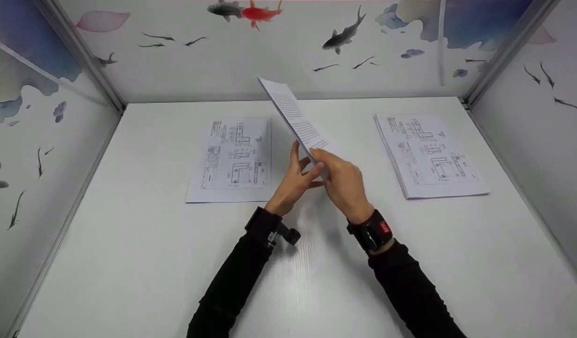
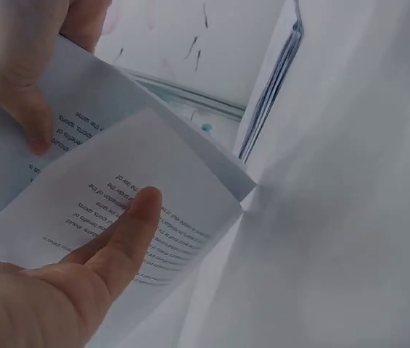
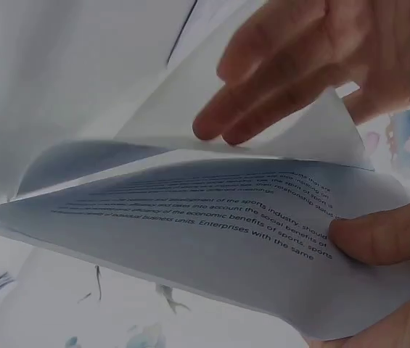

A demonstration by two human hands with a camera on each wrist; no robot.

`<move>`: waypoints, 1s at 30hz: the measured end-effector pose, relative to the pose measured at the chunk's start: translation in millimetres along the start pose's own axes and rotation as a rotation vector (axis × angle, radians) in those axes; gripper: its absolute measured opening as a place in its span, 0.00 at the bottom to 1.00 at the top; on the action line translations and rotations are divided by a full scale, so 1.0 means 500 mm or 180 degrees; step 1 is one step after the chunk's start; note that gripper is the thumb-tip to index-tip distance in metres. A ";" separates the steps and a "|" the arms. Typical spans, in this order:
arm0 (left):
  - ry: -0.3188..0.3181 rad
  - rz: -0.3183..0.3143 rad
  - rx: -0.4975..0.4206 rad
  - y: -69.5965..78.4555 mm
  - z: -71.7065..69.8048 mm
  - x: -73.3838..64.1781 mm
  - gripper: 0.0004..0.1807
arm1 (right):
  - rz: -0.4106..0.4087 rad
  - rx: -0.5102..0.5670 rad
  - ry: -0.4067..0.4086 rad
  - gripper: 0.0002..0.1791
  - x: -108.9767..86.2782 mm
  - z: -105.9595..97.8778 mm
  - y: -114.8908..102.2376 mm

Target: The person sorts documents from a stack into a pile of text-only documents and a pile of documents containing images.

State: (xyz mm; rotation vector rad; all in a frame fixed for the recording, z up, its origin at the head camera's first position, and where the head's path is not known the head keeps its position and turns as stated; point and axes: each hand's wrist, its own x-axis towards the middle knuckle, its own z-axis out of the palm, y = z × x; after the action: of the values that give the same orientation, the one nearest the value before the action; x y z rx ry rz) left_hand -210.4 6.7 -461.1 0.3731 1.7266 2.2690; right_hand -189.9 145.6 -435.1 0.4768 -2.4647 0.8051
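Note:
Both hands hold a stack of printed sheets (image 1: pixel 293 112) tilted above the middle of the table. My right hand (image 1: pixel 345 185) grips its lower end, thumb on the printed text and fingers behind, as the right wrist view shows. A front sheet (image 2: pixel 136 163) stands apart from the rest of the stack (image 2: pixel 81 83) in the left wrist view. My left hand (image 1: pixel 291 185) pinches this sheet, with the thumb on its text side. Its extended fingertips (image 3: pixel 206 129) lie on the sheet's back. Lines of text show on the stack's facing page (image 3: pixel 212 210).
Flat on the white table (image 1: pixel 288 291) lie two piles of technical drawings, a left pile (image 1: pixel 237 155) and a thicker right pile (image 1: pixel 431 155). White panels with painted fish (image 1: pixel 345 35) enclose the back and sides. Each wrist wears a black strap (image 1: pixel 370 232).

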 end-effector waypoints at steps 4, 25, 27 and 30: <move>0.0185 0.0031 -0.0518 0.009 0.001 -0.005 0.48 | -0.0116 -0.0152 -0.0076 0.25 -0.008 0.010 -0.013; 0.1493 0.0413 -0.0290 0.032 -0.055 -0.004 0.25 | 0.0160 0.0371 -0.1010 0.30 0.010 0.010 0.012; 0.1449 0.0437 -0.0342 0.041 -0.066 -0.005 0.26 | 0.0478 0.0697 -0.1080 0.31 0.020 0.003 0.037; 0.1245 0.0532 -0.0560 0.054 -0.082 -0.007 0.30 | 0.1113 0.1292 -0.1282 0.36 0.031 -0.010 0.073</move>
State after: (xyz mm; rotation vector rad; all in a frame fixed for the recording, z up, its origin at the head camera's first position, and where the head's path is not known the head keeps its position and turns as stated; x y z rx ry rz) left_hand -223.3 -38.3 -446.0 0.0364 1.6967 2.7379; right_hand -217.6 174.4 -439.4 0.3787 -2.8010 1.4968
